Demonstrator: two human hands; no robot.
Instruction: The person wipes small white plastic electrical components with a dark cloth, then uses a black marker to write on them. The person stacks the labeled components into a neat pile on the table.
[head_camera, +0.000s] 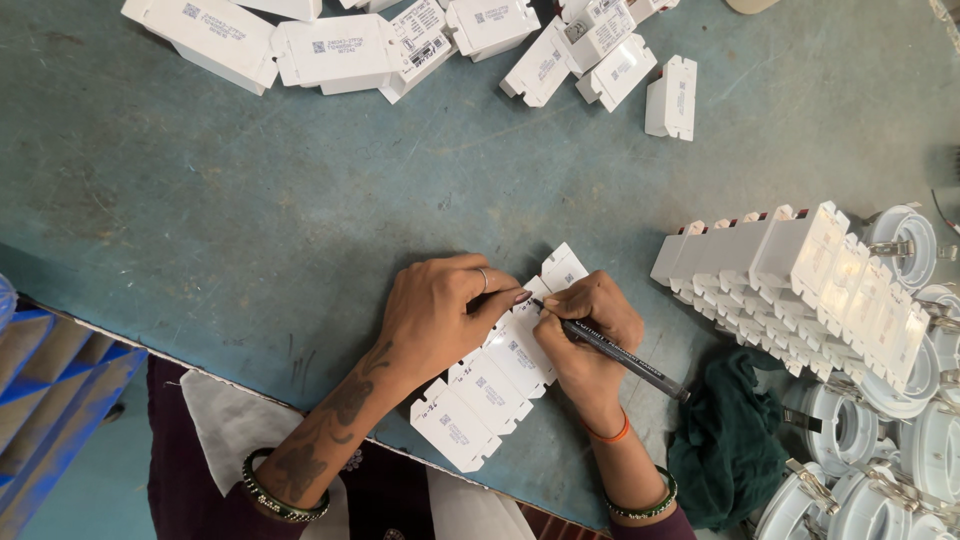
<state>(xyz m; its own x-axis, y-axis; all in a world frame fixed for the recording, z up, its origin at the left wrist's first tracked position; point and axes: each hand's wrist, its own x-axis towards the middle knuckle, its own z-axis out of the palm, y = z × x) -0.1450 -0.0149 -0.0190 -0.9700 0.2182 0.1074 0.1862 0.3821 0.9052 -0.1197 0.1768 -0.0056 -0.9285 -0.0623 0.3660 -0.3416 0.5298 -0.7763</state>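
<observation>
White plastic boxes (490, 385) in a row, left hand (435, 315) pressing flat, right hand (590, 335) grip holding black pen (615, 352).

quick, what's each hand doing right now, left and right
Left hand: holds nothing, fingers pressed flat on the row of white plastic boxes.
Right hand: closed on a black pen, tip on a box in the row.

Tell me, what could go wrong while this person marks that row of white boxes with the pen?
The left hand alone steadies the row of white boxes, so one might slide and smear the mark. The pen in the right hand could stray over a printed label. The nearest box sits close to the table edge and might get nudged off.
</observation>
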